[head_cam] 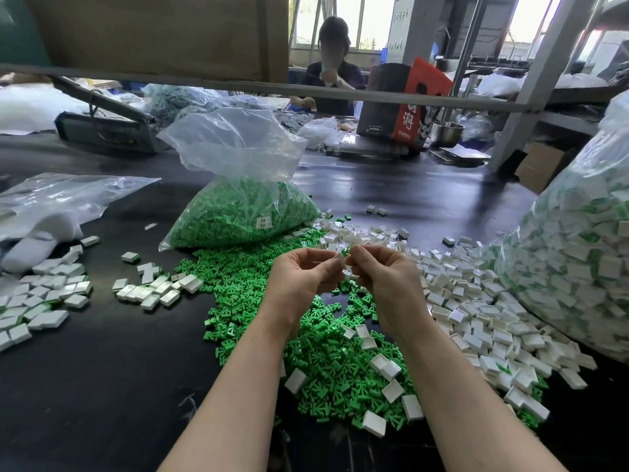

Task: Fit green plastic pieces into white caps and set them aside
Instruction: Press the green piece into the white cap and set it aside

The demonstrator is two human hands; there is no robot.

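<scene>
Right now I have both hands raised above the dark table (102, 386), fingertips meeting over the heap of green pieces (316, 362). My left hand (299, 277) has its fingers curled, thumb and forefinger pinching a white cap (341, 257). My right hand (384, 277) is curled the same way, its fingertips pinching a green piece (346, 251) that sits right at the cap's upper edge, touching it. I cannot tell how far the piece is seated in the cap, since the fingers hide most of both. Another white bit shows just below, between the two hands, but I cannot tell what it is.

Under my wrists the loose green pieces spread across the table, with a few empty caps lying on top of them. To my right the pile of empty white caps (476, 301) runs up against a big clear sack of assembled parts (578, 260), white with green showing through. Behind my hands stands an open plastic bag of green pieces (245, 219), its neck gaping upward. To my left lie two clusters of finished caps (160, 287), most of them face down, and a further spread (37, 301) near the table edge, beside a flattened clear bag (61, 195). Across the table another person (332, 73) sits at work, next to a red and black carton (405, 100) and a metal bowl (446, 133).
</scene>
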